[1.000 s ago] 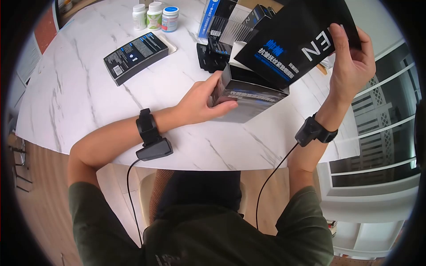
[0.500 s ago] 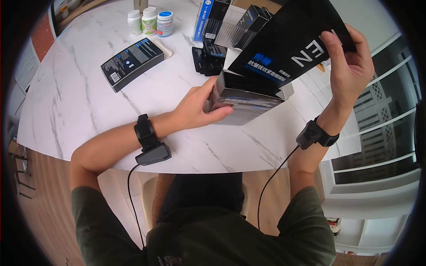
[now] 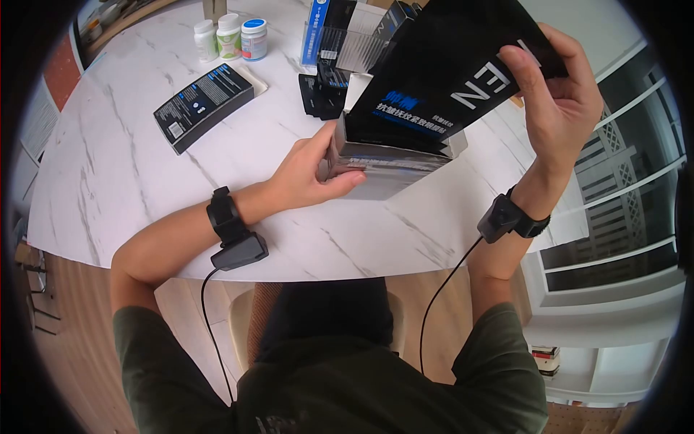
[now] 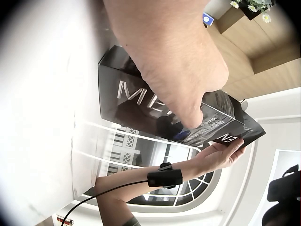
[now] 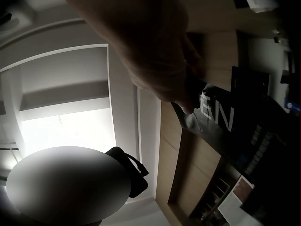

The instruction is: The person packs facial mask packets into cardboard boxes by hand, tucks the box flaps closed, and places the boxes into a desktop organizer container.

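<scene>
My left hand [image 3: 312,172] grips the near left side of a black printed box [image 3: 394,177], its thumb along the front face. The box stands on the table with its top flaps up. In the left wrist view, large silver letters show on the box [image 4: 136,96]. My right hand [image 3: 562,108] pinches the upper right edge of a flat black packet [image 3: 434,72] with white and blue print, thumb on the near face. The packet's lower edge sits inside the box opening, hidden from view, while most of it slants up above. The right wrist view shows the packet [image 5: 218,115] darkly.
A second black box [image 3: 206,105] lies on the marble-patterned table [image 3: 94,188] at left. Three bottles [image 3: 229,37] stand behind it. Beyond the held box are black sachets [image 3: 322,94] and a clear organizer [image 3: 354,49] with more boxes. Cables run from both wrist cameras.
The packet has tilted a little and its lower edge sits slightly deeper in the box opening. Both hands keep their hold; the whole head view has shifted slightly.
</scene>
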{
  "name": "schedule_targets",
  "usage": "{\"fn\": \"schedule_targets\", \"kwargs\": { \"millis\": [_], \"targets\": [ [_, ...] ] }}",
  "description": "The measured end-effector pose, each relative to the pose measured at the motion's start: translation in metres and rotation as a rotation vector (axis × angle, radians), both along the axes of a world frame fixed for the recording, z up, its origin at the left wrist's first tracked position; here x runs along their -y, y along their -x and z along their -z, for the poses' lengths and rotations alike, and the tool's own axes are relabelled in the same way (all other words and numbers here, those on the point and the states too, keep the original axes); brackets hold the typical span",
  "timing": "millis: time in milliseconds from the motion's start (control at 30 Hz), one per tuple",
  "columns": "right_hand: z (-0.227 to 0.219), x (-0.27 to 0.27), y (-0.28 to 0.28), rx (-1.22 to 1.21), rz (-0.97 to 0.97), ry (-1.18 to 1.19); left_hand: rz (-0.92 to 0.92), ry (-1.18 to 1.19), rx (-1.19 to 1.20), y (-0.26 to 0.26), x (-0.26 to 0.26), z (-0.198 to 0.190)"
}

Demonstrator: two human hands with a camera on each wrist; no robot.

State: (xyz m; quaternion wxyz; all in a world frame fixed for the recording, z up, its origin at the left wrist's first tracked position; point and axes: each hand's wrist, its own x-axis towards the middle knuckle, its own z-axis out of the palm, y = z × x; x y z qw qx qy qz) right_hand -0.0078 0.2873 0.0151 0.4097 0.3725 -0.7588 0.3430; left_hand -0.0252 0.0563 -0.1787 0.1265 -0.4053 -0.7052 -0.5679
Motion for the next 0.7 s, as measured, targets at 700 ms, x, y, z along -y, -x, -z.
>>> {"fn": "schedule_targets", "kwargs": {
  "millis": [700],
  "targets": [
    [0.029, 0.019, 0.044, 0.460, -0.416, -0.373, 0.115, 0.025, 0.118, -0.003, 0.003, -0.006]
  ]
}}
